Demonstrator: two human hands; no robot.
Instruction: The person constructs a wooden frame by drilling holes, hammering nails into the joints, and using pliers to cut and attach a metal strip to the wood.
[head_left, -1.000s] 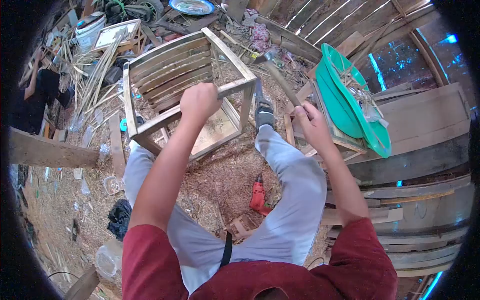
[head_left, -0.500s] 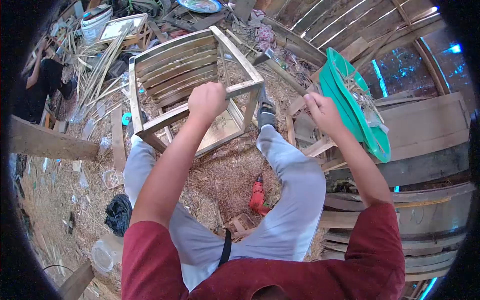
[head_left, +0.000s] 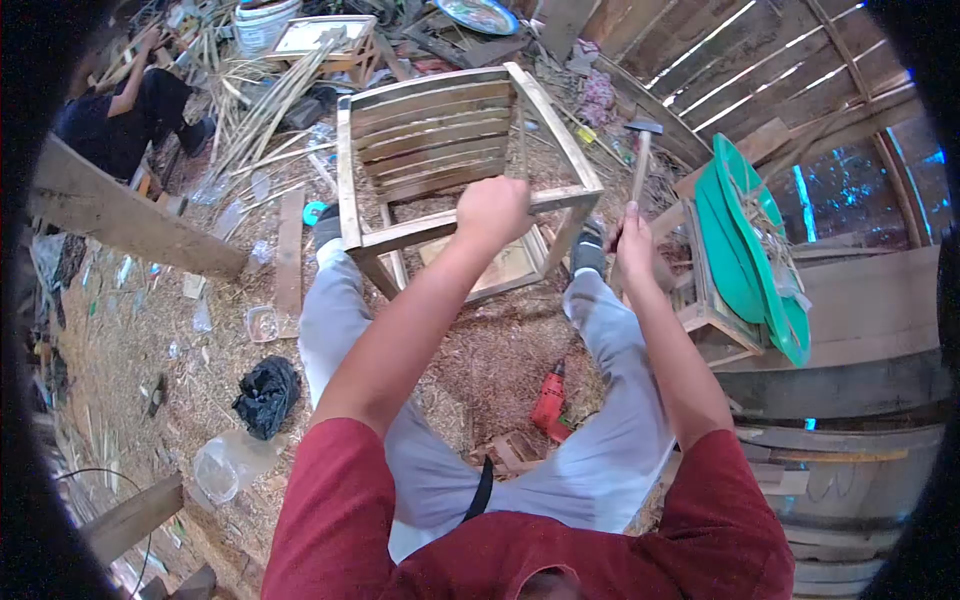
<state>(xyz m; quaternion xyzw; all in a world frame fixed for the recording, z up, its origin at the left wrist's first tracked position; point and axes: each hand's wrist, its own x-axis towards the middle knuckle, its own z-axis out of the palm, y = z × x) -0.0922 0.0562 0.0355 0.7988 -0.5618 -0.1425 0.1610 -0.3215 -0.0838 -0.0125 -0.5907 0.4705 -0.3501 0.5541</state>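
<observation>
A: How is that wooden frame [head_left: 435, 140] likely to be handling?

B: Stiff and bulky, I'm guessing, though one arm is probably managing to steady it. It's sitting between the person's feet [head_left: 588, 250], over the shavings-covered floor [head_left: 480, 350].

A: Where is the good hold?

B: Along the near top rail [head_left: 400, 233], where the left hand [head_left: 495, 212] is gripping, its fingertips hiding from view. Dry, unpolished wood is likely giving decent friction; the thin slats [head_left: 435, 112] are seeming the weaker spot.

A: And further right?

B: The right hand [head_left: 633, 245] is grasping the hammer [head_left: 641, 170] low on its handle, the head [head_left: 643, 127] pointing away from the person. It's probably feeling head-heavy and rigid, so that low grip is offering more swing than fine control.

A: How are they looking?

B: The frame is showing bare, pale-brown timber with darker streaks, slats running across its far side, a lighter panel [head_left: 490, 264] lying low inside. The hammer is showing a greyish head, apart from the frame's right corner.
</observation>
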